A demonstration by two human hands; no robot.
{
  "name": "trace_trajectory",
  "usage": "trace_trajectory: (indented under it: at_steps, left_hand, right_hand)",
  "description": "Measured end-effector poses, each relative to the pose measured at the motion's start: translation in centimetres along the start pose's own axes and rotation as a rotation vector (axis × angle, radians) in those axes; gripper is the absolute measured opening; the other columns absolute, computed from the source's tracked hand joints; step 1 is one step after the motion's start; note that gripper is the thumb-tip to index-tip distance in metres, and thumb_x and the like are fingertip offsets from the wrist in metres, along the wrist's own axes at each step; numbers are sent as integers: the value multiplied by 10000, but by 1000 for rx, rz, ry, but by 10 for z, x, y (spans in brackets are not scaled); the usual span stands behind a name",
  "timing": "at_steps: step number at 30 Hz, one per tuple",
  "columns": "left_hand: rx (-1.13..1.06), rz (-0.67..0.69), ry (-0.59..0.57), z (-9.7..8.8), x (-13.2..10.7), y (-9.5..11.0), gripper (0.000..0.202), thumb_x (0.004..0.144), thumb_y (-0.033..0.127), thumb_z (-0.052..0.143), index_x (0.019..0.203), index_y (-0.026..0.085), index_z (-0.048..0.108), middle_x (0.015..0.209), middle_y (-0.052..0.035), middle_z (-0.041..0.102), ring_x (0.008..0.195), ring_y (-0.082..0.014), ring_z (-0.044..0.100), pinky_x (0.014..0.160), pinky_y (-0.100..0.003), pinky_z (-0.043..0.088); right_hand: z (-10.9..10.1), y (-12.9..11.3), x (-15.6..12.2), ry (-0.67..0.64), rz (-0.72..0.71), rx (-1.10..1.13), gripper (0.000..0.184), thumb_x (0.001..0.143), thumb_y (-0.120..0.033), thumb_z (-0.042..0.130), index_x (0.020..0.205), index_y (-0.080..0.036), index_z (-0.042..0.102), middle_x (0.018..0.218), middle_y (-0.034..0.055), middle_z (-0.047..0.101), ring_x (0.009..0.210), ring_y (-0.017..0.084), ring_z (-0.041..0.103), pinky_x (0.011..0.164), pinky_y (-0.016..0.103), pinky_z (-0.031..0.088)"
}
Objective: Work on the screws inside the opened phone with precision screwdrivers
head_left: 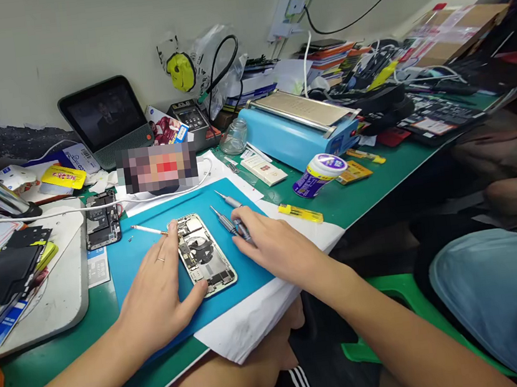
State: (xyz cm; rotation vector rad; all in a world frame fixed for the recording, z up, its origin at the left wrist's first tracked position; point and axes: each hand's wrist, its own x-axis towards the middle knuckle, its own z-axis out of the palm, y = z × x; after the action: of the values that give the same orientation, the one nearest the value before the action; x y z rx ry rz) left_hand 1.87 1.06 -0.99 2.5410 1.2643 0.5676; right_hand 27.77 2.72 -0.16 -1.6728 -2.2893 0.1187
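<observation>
An opened smartphone (210, 259) lies on a blue mat (148, 216), its inner parts and metal housing exposed. My left hand (157, 287) steadies it, fingers along the left edge and thumb on the lower part. A thin white stick (148, 229), perhaps a cigarette, reaches left from my left fingers; whether they hold it I cannot tell. My right hand (277, 244) is closed around a grey screwdriver (243, 230) just right of the phone. Beside those fingers lie a second screwdriver (224, 220) and a third screwdriver (228, 198), tips pointing up-left.
Left of the mat lies another opened phone (102, 220); a white cable (53, 213) crosses nearby. Behind stand a smart display (106, 121) and a blue heated plate machine (297, 126). A purple-white tub (317, 174) and yellow tool (300, 213) sit right. A person (507, 301) sits close by.
</observation>
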Motion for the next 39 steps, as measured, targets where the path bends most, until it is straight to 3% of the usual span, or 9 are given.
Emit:
trace_trajectory:
  at_steps: [6,12,18,24,27,30,33,39]
  left_hand:
    - [-8,-9,6,1,-1,0,987,1019,465,544,1665,195,-151,1667,-177,338,1488,-387,407,1193,-556,395]
    - [-4,-13,4,2,-1,-1,973,1025,482,530,1667,199,-145,1662,-174,348,1514,-380,374,1208,-563,374]
    - [11,-5,4,1,-1,-1,985,1020,478,540,1666,188,-144,1670,-178,331,1504,-374,391,1202,-563,391]
    - [7,-4,-4,1,-1,-1,962,1027,490,529,1671,174,-111,1694,-180,282,1526,-363,364,1227,-558,366]
    - [6,1,-8,1,-2,0,933,1031,489,522,1673,158,-68,1708,-187,242,1531,-359,356,1227,-551,370]
    - [8,3,-6,2,-2,-1,934,1026,484,536,1672,155,-52,1706,-194,242,1542,-363,334,1226,-555,371]
    - [4,-5,-2,3,-2,-1,949,1020,480,549,1671,172,-69,1703,-198,249,1538,-365,343,1217,-564,381]
    - [-10,-23,-17,2,-3,-1,953,1017,489,543,1670,179,-78,1707,-201,236,1546,-365,331,1226,-574,366]
  right_hand:
    - [-4,-4,9,-69,158,-84,185,1003,-170,467,1185,-184,499,1025,117,756,853,305,737,621,333,412]
    - [-13,-9,22,-166,163,-145,220,1016,-163,448,1229,-175,500,1019,114,764,901,311,739,604,326,335]
    - [-14,-5,37,-165,153,-220,215,1027,-176,439,1229,-179,513,1035,123,772,902,319,741,609,332,330]
    - [-16,-2,28,-67,141,-238,199,1020,-235,542,1212,-186,543,1003,105,789,846,326,758,597,324,374]
    - [-16,-4,12,121,89,-140,226,1008,-245,587,1223,-181,559,981,91,795,823,311,771,608,328,441]
    - [-8,-4,0,295,-26,-12,262,1023,-250,567,1278,-190,573,1089,95,797,872,280,781,675,330,528]
    - [5,-1,-1,235,-77,35,259,1017,-236,564,1268,-189,609,1213,101,779,948,289,785,755,367,587]
    - [14,7,10,123,11,-18,303,1009,-175,516,1299,-181,603,1259,107,763,969,320,779,787,425,607]
